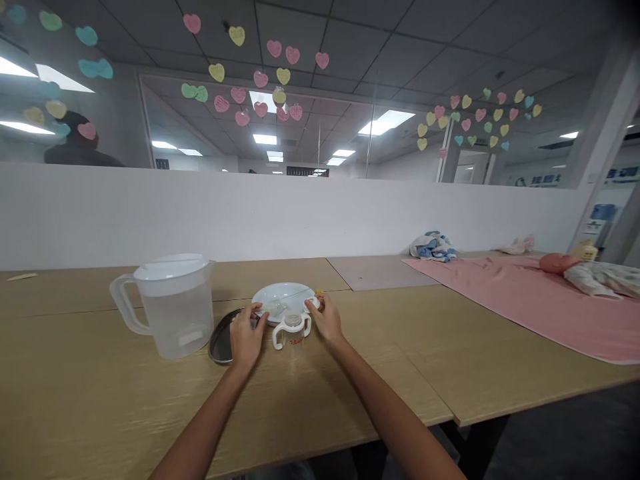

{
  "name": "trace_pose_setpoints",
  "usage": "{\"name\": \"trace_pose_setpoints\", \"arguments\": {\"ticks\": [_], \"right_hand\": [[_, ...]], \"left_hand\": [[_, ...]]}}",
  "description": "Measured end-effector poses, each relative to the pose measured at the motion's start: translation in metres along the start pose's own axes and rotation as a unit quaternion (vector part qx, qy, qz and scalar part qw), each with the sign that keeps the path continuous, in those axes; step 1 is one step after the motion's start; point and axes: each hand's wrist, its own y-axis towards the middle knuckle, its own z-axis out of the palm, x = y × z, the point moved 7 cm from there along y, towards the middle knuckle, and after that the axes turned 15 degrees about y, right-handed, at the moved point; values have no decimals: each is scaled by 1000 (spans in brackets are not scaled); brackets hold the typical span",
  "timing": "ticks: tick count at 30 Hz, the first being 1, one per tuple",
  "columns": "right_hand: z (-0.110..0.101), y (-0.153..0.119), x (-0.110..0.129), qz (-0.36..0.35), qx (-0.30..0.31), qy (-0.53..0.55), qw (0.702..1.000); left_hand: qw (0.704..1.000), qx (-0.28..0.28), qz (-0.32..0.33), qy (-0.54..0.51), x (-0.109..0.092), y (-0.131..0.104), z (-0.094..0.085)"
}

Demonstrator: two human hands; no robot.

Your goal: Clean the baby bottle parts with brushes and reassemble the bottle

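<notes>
My right hand (pixel 326 319) pinches a small white piece (pixel 312 304) at the right rim of a white plate (pixel 285 288); a bit of yellow shows beside its fingertips. My left hand (pixel 247 335) is at the plate's left edge with its fingers curled together, and I cannot make out what is in them. Between the hands, a clear piece (pixel 276 307) lies over the plate. In front of the plate stands a clear baby bottle (pixel 294 339) with two white handles and an uncovered threaded neck. A dark round tray (pixel 220 341) is partly hidden behind my left hand.
A large translucent pitcher (pixel 177 313) with a white lid stands to the left. To the right, a pink cloth (pixel 505 297) bears a baby doll (pixel 555 263). A crumpled blue and white cloth (pixel 433 247) lies by the white partition (pixel 300 213). The wooden table (pixel 360 400) ends nearby.
</notes>
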Motion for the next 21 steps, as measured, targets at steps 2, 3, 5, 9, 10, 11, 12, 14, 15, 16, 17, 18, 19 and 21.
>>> {"name": "trace_pose_setpoints", "arguments": {"ticks": [2, 3, 5, 9, 10, 11, 12, 14, 15, 16, 17, 18, 19, 21], "right_hand": [[2, -1, 2, -21, 5, -11, 1000], [3, -1, 3, -30, 8, -18, 999], [6, -2, 3, -44, 12, -36, 998], [10, -3, 1, -67, 28, -53, 996], [10, -3, 1, -71, 32, -52, 996], [11, -3, 0, -75, 35, -51, 995], [11, -3, -1, -77, 38, -49, 995], [11, -2, -4, -82, 39, -44, 995], [11, -2, -5, -85, 40, -41, 995], [11, -1, -6, -89, 40, -37, 995], [11, -1, -7, -91, 41, -35, 994], [12, -1, -8, -88, 44, -35, 995], [12, -1, -10, -79, 49, -37, 995], [15, 0, -13, -49, 64, -45, 996]], "left_hand": [[999, 15, 29, 11, -5, 0, 2], [999, 23, 39, 22, -7, -1, 3], [997, 34, 51, 48, -10, -2, 3], [994, -5, 67, 86, -16, -3, -8], [992, -28, 79, 96, -18, -4, -14], [988, -52, 96, 107, -21, -4, -20], [983, -78, 115, 118, -24, -5, -27], [974, -130, 128, 136, -23, -6, -39], [970, -158, 114, 142, -19, -6, -46], [967, -189, 87, 145, -11, -6, -53], [963, -222, 50, 145, -1, -6, -61], [957, -254, 7, 141, 11, -6, -69], [950, -280, -34, 133, 25, -7, -77], [938, -310, -101, 119, 50, -10, -91]]}}
